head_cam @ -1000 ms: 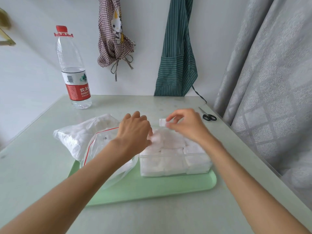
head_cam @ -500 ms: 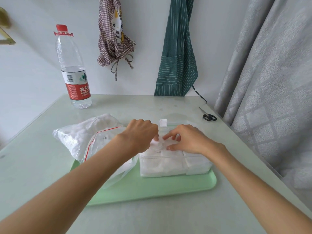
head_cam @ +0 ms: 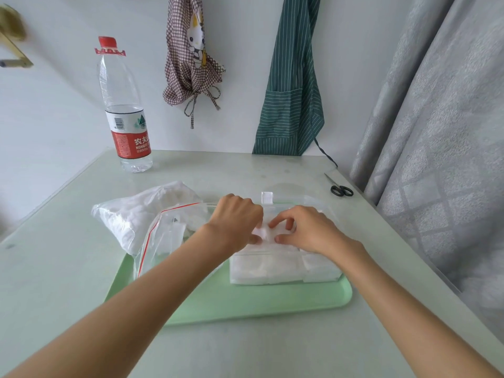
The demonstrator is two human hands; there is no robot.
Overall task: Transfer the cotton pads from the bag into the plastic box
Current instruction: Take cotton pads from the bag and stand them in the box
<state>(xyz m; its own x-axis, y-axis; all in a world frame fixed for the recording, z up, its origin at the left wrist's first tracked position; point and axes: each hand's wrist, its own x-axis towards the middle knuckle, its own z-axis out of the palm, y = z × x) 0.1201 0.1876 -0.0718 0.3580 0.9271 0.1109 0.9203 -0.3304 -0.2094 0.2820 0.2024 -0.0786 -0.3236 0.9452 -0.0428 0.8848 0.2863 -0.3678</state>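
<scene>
On the desk [head_cam: 68,268], an open bag [head_cam: 161,227] lies left. Both hands, left hand [head_cam: 237,222] and right hand [head_cam: 308,230], have dropped onto the nearly full plastic box [head_cam: 283,268], seemingly pinching cotton pads [head_cam: 263,234] into place.

White cotton pads [head_cam: 272,268]; mint-green tray [head_cam: 245,304]; green striped apron [head_cam: 289,105]; red-labelled bottle [head_cam: 124,110]

My left hand [head_cam: 236,220] covers its own fingertips and the plastic box's [head_cam: 283,268] left rim; I can't tell how many cotton pads [head_cam: 263,233] I'm pinching. Both elbows run off frame.
</scene>
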